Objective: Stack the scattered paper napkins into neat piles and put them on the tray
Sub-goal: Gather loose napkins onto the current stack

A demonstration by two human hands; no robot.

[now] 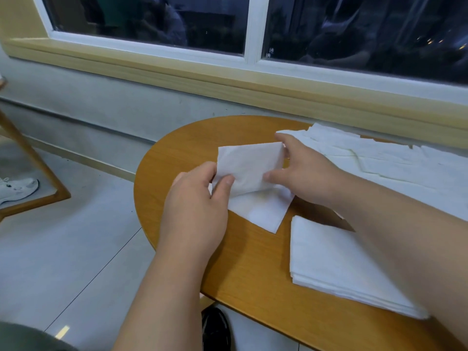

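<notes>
Wooden table beneath a dark window: one napkin, pinched at opposite edges by left hand and right hand; advise aligning corners squarely before laying onto near-edge pile.

Folded napkin: side edges covered by left hand and right hand.
Napkin stack: far corner under right forearm.
Scattered napkins, bench: cut by right edge.
White shoe: cropped at left.

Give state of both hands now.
Left hand: pinching the left edge of the folded napkin.
Right hand: gripping the same napkin's right edge.
</notes>
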